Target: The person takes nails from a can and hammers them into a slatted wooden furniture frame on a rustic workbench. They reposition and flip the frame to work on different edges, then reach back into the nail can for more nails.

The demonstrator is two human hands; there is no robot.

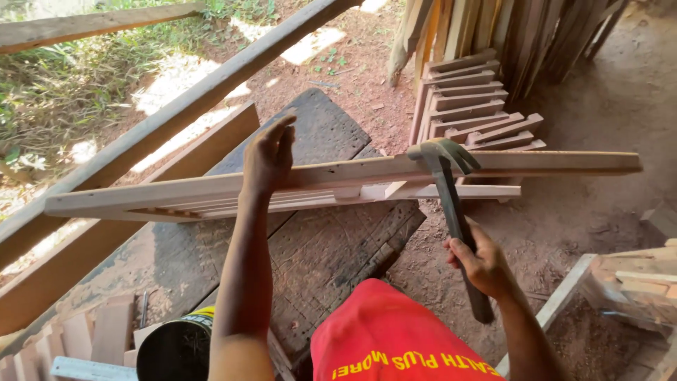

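We have a long wooden frame lying across the dark workbench, its long axis running left to right and overhanging the bench's left and right edges. Our left hand presses on the frame's top rail near the bench's far edge, fingers curled over the far side of the rail, so we cannot see the fingertips. Our right hand is closed around the lower part of the hammer handle, off the bench's right edge. The handle slants up and to the left from that hand, and the hammer head sits at the top rail, touching it or just above; we cannot tell which. So the head meets the frame to the right of the left hand, well apart from those fingers, and the right hand is the nearer one to that spot.

What the head bears on is hidden behind it. The frame's inner slats are hard to make out, and a black can at the near edge is cut off.
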